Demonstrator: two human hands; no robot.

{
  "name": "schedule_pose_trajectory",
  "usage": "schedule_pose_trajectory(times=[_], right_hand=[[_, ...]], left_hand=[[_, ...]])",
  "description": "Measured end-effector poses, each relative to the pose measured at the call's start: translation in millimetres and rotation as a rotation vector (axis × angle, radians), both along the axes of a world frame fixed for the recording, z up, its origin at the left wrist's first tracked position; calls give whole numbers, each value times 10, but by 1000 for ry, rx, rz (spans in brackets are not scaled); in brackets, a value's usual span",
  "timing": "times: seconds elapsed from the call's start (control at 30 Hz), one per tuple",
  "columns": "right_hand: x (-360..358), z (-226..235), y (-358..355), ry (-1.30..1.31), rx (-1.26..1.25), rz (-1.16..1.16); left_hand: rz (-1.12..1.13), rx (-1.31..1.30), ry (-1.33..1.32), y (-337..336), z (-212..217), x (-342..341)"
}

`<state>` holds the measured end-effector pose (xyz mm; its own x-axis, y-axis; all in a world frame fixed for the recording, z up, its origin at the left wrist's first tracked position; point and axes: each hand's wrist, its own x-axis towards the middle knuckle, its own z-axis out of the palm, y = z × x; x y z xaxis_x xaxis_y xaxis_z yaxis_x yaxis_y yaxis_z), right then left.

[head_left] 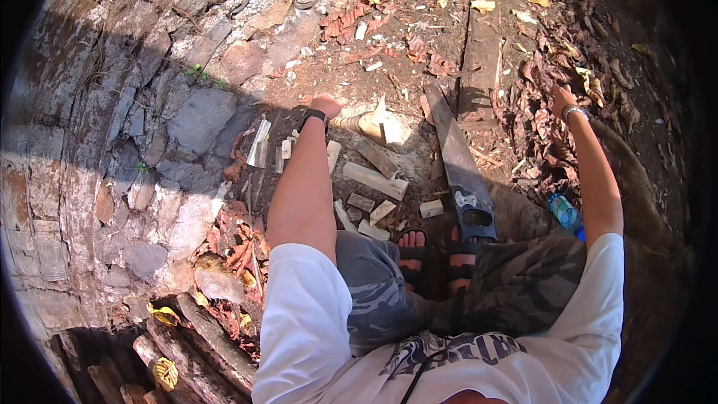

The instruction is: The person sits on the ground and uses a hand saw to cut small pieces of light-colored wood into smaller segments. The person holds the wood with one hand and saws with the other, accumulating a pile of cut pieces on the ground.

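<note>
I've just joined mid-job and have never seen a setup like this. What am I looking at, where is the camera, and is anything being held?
There's no machine here: these are a person's own bare hands. The single picture comes from a wide camera worn on the head, looking down, so straight edges bend near its dark rim. Picture left is the person's left.

The left hand and right hand reach forward, well apart. I can't make out anything held in either one.

On the ground lie cut wood pieces, several near the left forearm. To their right is a saw, its handle toward the feet. Brown leaves lie around the right hand, a bottle beside the right forearm, and rough stones cover the left side.
</note>
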<state>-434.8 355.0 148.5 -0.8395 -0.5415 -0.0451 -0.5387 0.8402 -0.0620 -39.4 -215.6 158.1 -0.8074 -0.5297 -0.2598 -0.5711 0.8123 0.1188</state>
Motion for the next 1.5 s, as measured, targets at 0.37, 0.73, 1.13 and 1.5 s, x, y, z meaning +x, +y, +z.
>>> schedule_pose_trajectory(times=[0.37,0.73,1.13,1.5], right_hand=[[-478,-292,926,-159,200,-186],[-686,-380,1246,-116,-63,-11],[-737,-1039,1228,-432,-96,-80],[-1143,-1427,1835,-498,-92,-121]], left_hand=[[111,200,-20,598,-29,-401],[131,151,-64,369,453,-64],[-285,137,66,2449,-991,1179],[-173,0,181,2685,-1320,1169]])
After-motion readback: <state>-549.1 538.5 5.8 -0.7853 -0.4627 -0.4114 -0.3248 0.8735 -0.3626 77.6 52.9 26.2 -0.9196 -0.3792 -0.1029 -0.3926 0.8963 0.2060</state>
